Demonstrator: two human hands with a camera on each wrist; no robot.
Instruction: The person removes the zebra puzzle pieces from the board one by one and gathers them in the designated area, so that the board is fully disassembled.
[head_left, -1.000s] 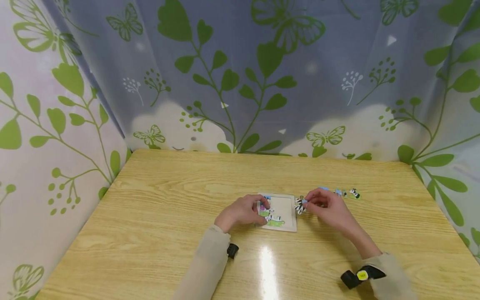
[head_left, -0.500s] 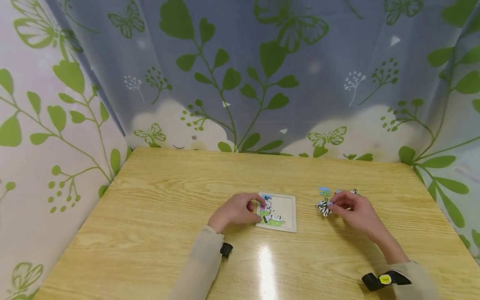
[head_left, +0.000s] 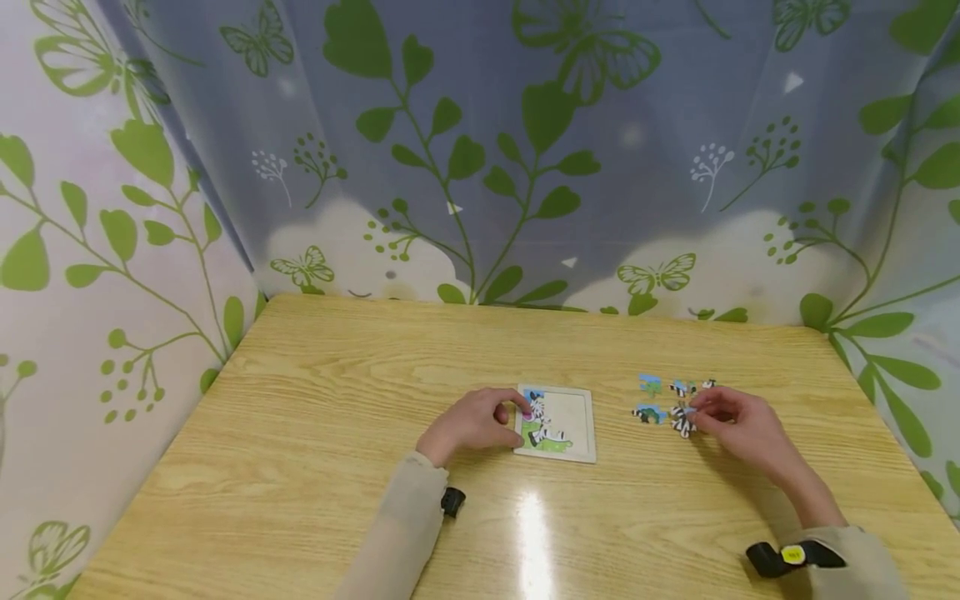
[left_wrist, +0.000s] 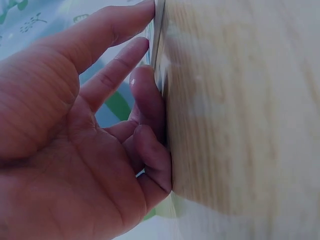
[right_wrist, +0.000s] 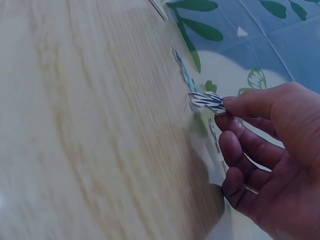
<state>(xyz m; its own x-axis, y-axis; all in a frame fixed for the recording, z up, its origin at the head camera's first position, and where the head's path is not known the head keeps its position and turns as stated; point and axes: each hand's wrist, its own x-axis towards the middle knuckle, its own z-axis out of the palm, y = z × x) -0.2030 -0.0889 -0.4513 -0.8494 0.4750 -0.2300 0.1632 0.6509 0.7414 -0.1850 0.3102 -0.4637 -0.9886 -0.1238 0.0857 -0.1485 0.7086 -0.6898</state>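
My right hand [head_left: 738,425] pinches a zebra-striped jigsaw piece [head_left: 681,422] between thumb and finger, among the loose pieces. The right wrist view shows that puzzle piece [right_wrist: 207,101] tilted at the fingertips, just off the table. My left hand [head_left: 468,425] rests at the left edge of a square puzzle tray [head_left: 590,425], its fingers touching the edge and the pieces there. Joined pieces with zebra and green parts [head_left: 547,437] lie along the tray's left and lower sides; the rest of its floor is bare. In the left wrist view, the left hand's [left_wrist: 75,125] lower fingers are bent against the table.
Several loose jigsaw pieces lie right of the tray, among them a blue-green one [head_left: 649,384] and another below it [head_left: 649,414]. The wooden table [head_left: 337,375] meets a patterned curtain [head_left: 480,167] at the back. A bright glare strip lies in front of the tray.
My right hand has moved right, away from the tray, carrying the striped piece to the loose pieces. The left hand has drawn back slightly to the left and stays at the tray's edge.
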